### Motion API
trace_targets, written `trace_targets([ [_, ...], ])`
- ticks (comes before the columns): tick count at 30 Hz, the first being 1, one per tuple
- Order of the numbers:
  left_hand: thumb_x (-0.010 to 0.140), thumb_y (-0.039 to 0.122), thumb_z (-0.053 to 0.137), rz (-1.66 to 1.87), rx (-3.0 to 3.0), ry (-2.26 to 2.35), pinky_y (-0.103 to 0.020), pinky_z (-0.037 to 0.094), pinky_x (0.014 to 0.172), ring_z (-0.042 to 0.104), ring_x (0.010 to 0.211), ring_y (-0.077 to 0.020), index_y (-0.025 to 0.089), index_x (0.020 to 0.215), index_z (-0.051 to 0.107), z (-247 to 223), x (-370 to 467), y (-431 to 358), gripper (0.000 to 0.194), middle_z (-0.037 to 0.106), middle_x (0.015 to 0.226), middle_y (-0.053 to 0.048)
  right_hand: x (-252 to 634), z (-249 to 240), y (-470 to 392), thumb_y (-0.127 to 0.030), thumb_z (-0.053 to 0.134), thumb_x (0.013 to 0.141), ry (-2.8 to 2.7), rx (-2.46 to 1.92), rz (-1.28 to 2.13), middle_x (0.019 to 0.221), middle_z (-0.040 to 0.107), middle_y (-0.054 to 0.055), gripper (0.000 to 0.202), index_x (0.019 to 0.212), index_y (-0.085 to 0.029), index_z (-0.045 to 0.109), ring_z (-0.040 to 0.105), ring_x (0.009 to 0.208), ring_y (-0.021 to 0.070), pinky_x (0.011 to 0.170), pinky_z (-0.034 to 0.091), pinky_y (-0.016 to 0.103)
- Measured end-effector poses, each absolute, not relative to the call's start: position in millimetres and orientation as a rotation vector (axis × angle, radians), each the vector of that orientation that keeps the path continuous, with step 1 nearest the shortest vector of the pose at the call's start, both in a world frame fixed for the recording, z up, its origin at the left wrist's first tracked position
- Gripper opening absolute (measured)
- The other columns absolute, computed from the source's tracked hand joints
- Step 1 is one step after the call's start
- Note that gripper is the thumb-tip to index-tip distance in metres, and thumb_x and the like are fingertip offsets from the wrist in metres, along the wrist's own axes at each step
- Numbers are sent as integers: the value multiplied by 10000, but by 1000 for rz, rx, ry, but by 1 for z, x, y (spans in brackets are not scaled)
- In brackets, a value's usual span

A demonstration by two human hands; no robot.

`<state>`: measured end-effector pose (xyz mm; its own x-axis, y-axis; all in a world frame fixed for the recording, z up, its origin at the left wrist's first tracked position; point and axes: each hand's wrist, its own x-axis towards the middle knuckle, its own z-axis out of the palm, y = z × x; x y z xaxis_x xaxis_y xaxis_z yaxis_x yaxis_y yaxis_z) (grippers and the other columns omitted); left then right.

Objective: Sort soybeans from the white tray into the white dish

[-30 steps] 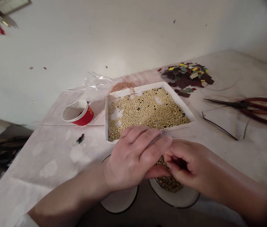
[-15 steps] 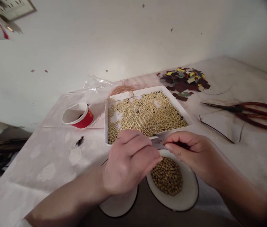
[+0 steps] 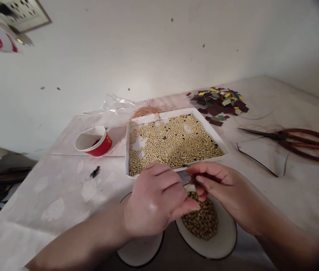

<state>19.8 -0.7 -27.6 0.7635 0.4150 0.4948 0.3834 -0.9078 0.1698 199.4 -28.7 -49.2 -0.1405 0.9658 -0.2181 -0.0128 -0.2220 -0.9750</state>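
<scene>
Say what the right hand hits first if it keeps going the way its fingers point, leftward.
Most likely the left hand: the right hand has its fingertips aimed at it, almost touching, above the bowl of beans. Depth between them is unclear.

**Bare hands and forearms**

Both forearms are uncovered from wrist to the bottom edge of the view. The left hand (image 3: pixel 155 205) and right hand (image 3: pixel 221 190) wear no gloves, rings or watch. Fingernails are short and unpainted.

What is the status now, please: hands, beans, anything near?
Left hand and right hand pinched together over bowl of beans. Bean tray just beyond. Scissors at right.
</scene>
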Motion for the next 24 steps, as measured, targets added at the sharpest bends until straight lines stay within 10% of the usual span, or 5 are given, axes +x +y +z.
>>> trace_targets([
  [24,851,319,545,887,2813,846,-288,445,635,541,731,-147,148,860,526,-37,23,0,172,600,795,-28,197,-53,-30,-226,572,761,-1288,-1247,1464,623,545,-33,37,772,-192,580,506,572,95,536,425,227],
])
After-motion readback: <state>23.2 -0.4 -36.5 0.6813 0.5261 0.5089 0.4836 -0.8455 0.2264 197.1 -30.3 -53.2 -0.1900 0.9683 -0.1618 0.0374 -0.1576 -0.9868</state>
